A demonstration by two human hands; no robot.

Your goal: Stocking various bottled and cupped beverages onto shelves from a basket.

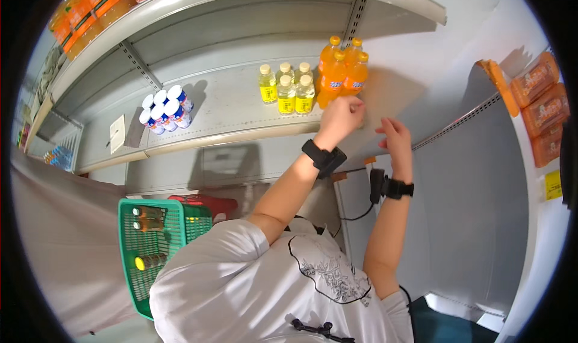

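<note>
My left hand (342,118), its fingers curled, is at the shelf's front edge, overlapping the bases of several orange soda bottles (333,79). No object shows in it, but whether it touches a bottle cannot be told. To its right, my right hand (395,137) hangs in the air with nothing in it, fingers partly bent and apart. Left of the orange bottles stand several small clear bottles with cream caps and yellow labels (286,97). Farther left on the same shelf (226,104) is a tight group of blue and white containers with white lids (165,113).
A folded card (117,134) stands at the shelf's left. An upper shelf (189,2) carries large orange drink bottles (86,18). Below left, a green plastic basket (183,225) holds several bottles or jars, beside something red (223,203). Packaged goods (544,110) sit at the far right.
</note>
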